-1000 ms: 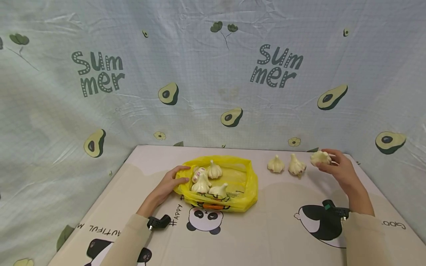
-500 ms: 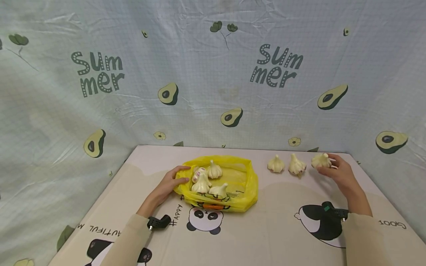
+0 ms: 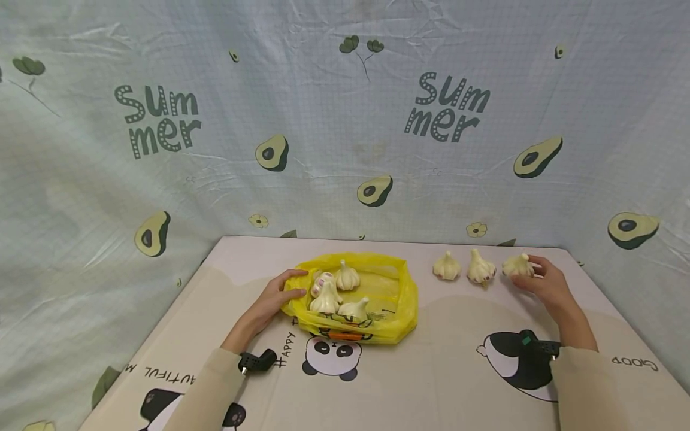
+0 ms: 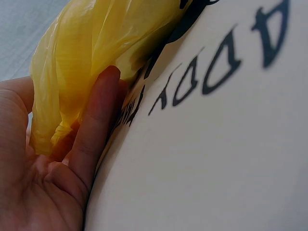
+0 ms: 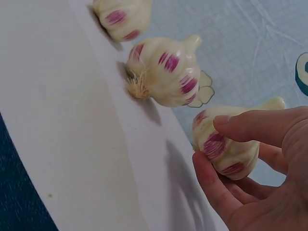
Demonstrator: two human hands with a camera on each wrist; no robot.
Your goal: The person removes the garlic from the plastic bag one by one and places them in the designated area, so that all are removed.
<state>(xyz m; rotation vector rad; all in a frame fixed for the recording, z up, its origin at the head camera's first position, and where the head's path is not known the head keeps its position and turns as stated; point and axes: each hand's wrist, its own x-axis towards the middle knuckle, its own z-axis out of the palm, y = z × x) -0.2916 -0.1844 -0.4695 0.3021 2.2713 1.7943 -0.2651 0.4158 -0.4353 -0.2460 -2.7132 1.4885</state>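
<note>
Right hand (image 3: 544,281) lowered, still pinching garlic bulb (image 3: 517,266), now on table (image 3: 458,371); left hand (image 3: 275,297) unchanged, gripping yellow bag (image 3: 401,299).

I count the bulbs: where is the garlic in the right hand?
In the head view, the garlic is far right, beside two bulbs, pinched by the right hand.

Three garlic bulbs (image 3: 477,267) lie in a row right of the bag (image 3: 401,299).

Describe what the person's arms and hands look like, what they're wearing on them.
Both hands are bare: left hand, right hand. Each forearm is in a beige long sleeve, left sleeve and right sleeve. A small black device sits at each wrist, the left device plain black, the right device with a small green mark.
</note>
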